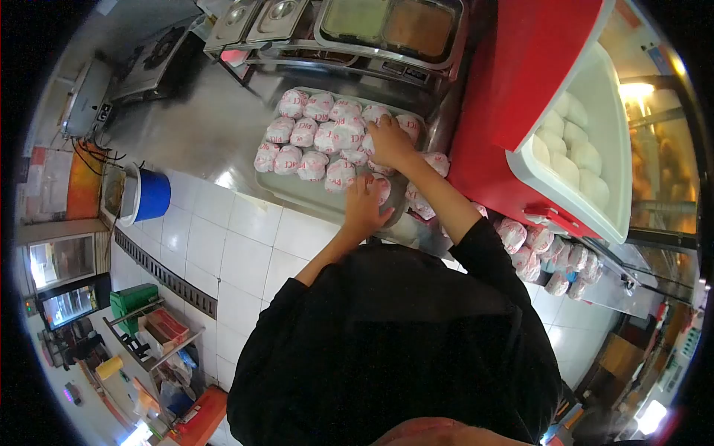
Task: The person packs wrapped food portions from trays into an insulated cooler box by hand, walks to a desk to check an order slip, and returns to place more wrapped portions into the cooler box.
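Note:
Rows of round bundles in white paper with red print (303,132) fill much of a light tray (286,186) on the steel counter. My left hand (363,204) is at the tray's near edge, its fingers curved over a wrapped bundle (383,189). Farther up and to the right, my right hand (392,143) reaches over the tray's right part, with its fingers on the bundles there. Part of what lies under both hands is hidden. More wrapped bundles (436,162) lie at the tray's right side, beside my right forearm.
A red cooler (509,82) with a white inner bin (621,178) of white round pieces stands at the right. Wrapped bundles (539,239) are stacked below it. Metal food containers (279,18) line the back. A blue bucket (155,195) stands left of the counter.

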`<action>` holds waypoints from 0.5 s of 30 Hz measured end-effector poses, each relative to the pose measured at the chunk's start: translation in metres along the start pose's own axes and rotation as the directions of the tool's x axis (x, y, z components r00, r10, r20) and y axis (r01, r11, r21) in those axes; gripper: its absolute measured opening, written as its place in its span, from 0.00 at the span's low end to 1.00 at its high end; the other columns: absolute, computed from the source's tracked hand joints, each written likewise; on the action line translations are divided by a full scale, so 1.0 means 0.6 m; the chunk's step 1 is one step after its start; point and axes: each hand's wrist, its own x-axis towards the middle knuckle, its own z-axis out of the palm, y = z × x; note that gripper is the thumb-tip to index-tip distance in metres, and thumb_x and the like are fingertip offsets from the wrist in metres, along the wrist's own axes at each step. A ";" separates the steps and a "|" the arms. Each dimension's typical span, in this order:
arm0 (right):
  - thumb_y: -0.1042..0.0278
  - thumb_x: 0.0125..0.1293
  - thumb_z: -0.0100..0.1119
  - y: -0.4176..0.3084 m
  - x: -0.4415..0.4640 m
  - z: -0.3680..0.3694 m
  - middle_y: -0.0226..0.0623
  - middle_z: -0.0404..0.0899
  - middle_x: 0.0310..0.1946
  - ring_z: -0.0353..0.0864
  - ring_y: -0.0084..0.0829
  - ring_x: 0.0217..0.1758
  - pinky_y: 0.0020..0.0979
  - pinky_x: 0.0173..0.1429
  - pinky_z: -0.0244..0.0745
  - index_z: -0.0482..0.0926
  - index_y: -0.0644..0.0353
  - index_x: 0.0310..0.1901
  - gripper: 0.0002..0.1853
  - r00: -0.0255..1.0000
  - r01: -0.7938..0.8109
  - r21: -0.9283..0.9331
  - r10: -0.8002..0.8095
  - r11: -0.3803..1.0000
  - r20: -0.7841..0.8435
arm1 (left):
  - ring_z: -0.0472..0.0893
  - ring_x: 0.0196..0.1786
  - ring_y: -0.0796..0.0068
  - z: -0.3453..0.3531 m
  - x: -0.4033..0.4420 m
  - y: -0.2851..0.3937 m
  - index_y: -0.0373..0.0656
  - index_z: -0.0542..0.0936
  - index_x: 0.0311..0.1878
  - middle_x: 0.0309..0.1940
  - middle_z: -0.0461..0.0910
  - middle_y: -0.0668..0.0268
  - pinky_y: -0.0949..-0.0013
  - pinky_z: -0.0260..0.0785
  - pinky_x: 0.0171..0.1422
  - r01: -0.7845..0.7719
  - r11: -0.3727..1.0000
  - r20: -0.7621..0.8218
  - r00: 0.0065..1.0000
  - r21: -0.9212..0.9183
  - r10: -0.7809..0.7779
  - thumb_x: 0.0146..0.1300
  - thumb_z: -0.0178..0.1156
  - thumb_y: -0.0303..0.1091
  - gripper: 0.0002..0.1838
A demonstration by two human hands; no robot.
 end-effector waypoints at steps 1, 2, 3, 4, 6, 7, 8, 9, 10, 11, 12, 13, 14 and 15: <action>0.62 0.40 0.69 0.002 -0.009 -0.012 0.47 0.65 0.54 0.66 0.48 0.59 0.43 0.67 0.57 0.70 0.52 0.55 0.35 0.999 0.014 0.045 -0.012 0.999 -0.049 | 0.63 0.58 0.46 0.008 -0.001 0.006 0.45 0.65 0.57 0.56 0.62 0.46 0.48 0.58 0.60 -0.031 1.000 -0.104 0.994 0.005 0.031 0.39 0.69 0.40 0.39; 0.63 0.38 0.70 0.005 -0.018 -0.025 0.48 0.67 0.52 0.69 0.47 0.57 0.42 0.65 0.61 0.71 0.52 0.53 0.34 0.995 0.029 0.087 -0.020 0.996 -0.099 | 0.64 0.56 0.44 0.015 -0.002 0.011 0.45 0.68 0.54 0.55 0.62 0.45 0.49 0.59 0.58 -0.061 0.998 -0.207 0.976 0.012 0.062 0.39 0.68 0.37 0.34; 0.63 0.38 0.70 -0.018 -0.011 -0.039 0.48 0.67 0.52 0.69 0.47 0.57 0.42 0.65 0.61 0.71 0.52 0.53 0.34 0.993 0.031 0.111 -0.018 0.993 -0.116 | 0.64 0.56 0.44 -0.006 -0.001 -0.019 0.45 0.68 0.54 0.55 0.62 0.45 0.49 0.59 0.58 -0.067 0.997 -0.197 0.978 0.039 0.073 0.39 0.68 0.37 0.34; 0.62 0.38 0.71 -0.016 -0.036 -0.068 0.47 0.69 0.50 0.70 0.45 0.56 0.40 0.60 0.66 0.70 0.53 0.54 0.36 0.984 0.083 0.244 -0.041 0.966 -0.172 | 0.65 0.55 0.45 -0.008 0.001 -0.014 0.44 0.70 0.52 0.53 0.64 0.46 0.50 0.60 0.58 -0.026 0.994 -0.227 0.974 -0.109 0.001 0.37 0.69 0.35 0.33; 0.62 0.39 0.72 0.003 -0.071 -0.080 0.45 0.71 0.49 0.71 0.42 0.56 0.38 0.56 0.71 0.70 0.55 0.55 0.37 0.973 0.129 0.360 -0.049 0.924 -0.224 | 0.67 0.54 0.46 -0.006 0.005 -0.009 0.42 0.72 0.50 0.51 0.67 0.48 0.51 0.61 0.57 0.009 0.963 -0.241 0.967 -0.270 -0.076 0.36 0.70 0.32 0.32; 0.61 0.42 0.71 0.013 -0.082 -0.070 0.44 0.72 0.49 0.70 0.39 0.57 0.38 0.56 0.70 0.69 0.56 0.56 0.36 0.964 0.224 0.581 -0.088 0.782 -0.252 | 0.68 0.53 0.48 -0.006 0.003 -0.011 0.42 0.73 0.49 0.50 0.69 0.50 0.52 0.62 0.57 -0.041 0.966 -0.245 0.969 -0.257 -0.024 0.35 0.70 0.31 0.31; 0.61 0.44 0.71 0.020 -0.096 -0.061 0.42 0.73 0.50 0.70 0.36 0.58 0.38 0.56 0.70 0.68 0.58 0.57 0.36 0.949 0.303 0.757 -0.115 0.578 -0.292 | 0.70 0.52 0.49 -0.007 0.000 -0.014 0.41 0.74 0.48 0.48 0.71 0.52 0.53 0.64 0.56 -0.090 0.966 -0.247 0.968 -0.241 0.029 0.34 0.70 0.29 0.31; 0.61 0.44 0.71 0.022 -0.115 -0.052 0.42 0.73 0.50 0.70 0.36 0.58 0.38 0.56 0.70 0.68 0.58 0.57 0.36 0.951 0.297 0.758 -0.105 0.581 -0.292 | 0.70 0.52 0.49 -0.008 -0.004 -0.013 0.41 0.74 0.48 0.48 0.71 0.52 0.53 0.64 0.56 -0.095 0.965 -0.241 0.970 -0.245 0.034 0.34 0.70 0.29 0.31; 0.61 0.49 0.69 0.021 -0.139 -0.044 0.40 0.72 0.52 0.69 0.34 0.59 0.38 0.59 0.67 0.67 0.60 0.59 0.34 0.998 0.064 0.968 -0.011 0.242 -0.064 | 0.70 0.52 0.51 -0.010 -0.006 -0.011 0.42 0.74 0.47 0.47 0.72 0.54 0.55 0.64 0.56 -0.121 0.957 -0.249 0.967 -0.264 0.054 0.34 0.69 0.28 0.30; 0.62 0.54 0.66 0.020 -0.161 -0.039 0.39 0.71 0.53 0.68 0.32 0.59 0.38 0.62 0.64 0.65 0.61 0.60 0.33 0.982 -0.186 0.972 -0.016 -0.146 0.186 | 0.70 0.52 0.53 -0.012 -0.008 -0.008 0.42 0.75 0.46 0.46 0.72 0.56 0.57 0.64 0.57 -0.144 0.949 -0.258 0.964 -0.281 0.070 0.33 0.67 0.26 0.28; 0.66 0.58 0.61 0.016 -0.183 -0.060 0.39 0.71 0.54 0.69 0.31 0.58 0.35 0.64 0.63 0.64 0.62 0.60 0.29 0.975 -0.220 0.888 -0.123 -0.404 0.186 | 0.70 0.52 0.53 -0.013 -0.009 -0.006 0.42 0.75 0.46 0.46 0.72 0.56 0.57 0.64 0.57 -0.144 0.949 -0.260 0.963 -0.281 0.070 0.33 0.67 0.26 0.28; 0.66 0.58 0.61 0.020 -0.197 -0.068 0.39 0.71 0.54 0.69 0.31 0.58 0.35 0.64 0.63 0.64 0.62 0.60 0.29 0.974 -0.222 0.887 -0.129 -0.405 0.185 | 0.71 0.51 0.53 -0.017 -0.010 -0.006 0.42 0.76 0.46 0.46 0.73 0.56 0.57 0.65 0.56 -0.160 0.929 -0.273 0.960 -0.334 0.067 0.32 0.67 0.25 0.28; 0.67 0.59 0.59 0.026 -0.209 -0.072 0.39 0.71 0.54 0.70 0.32 0.58 0.34 0.63 0.64 0.63 0.62 0.61 0.28 0.964 -0.266 0.747 -0.181 -0.610 0.195 | 0.72 0.51 0.53 -0.020 -0.013 -0.005 0.42 0.76 0.45 0.46 0.73 0.56 0.58 0.66 0.55 -0.174 0.907 -0.285 0.956 -0.384 0.062 0.32 0.67 0.24 0.29; 0.68 0.60 0.58 0.029 -0.221 -0.077 0.38 0.70 0.54 0.70 0.32 0.58 0.33 0.62 0.65 0.63 0.61 0.61 0.28 0.953 -0.302 0.557 -0.234 -0.773 0.193 | 0.72 0.51 0.53 -0.029 -0.015 0.002 0.42 0.76 0.45 0.46 0.73 0.56 0.58 0.66 0.55 -0.169 0.909 -0.285 0.957 -0.380 0.059 0.32 0.67 0.24 0.29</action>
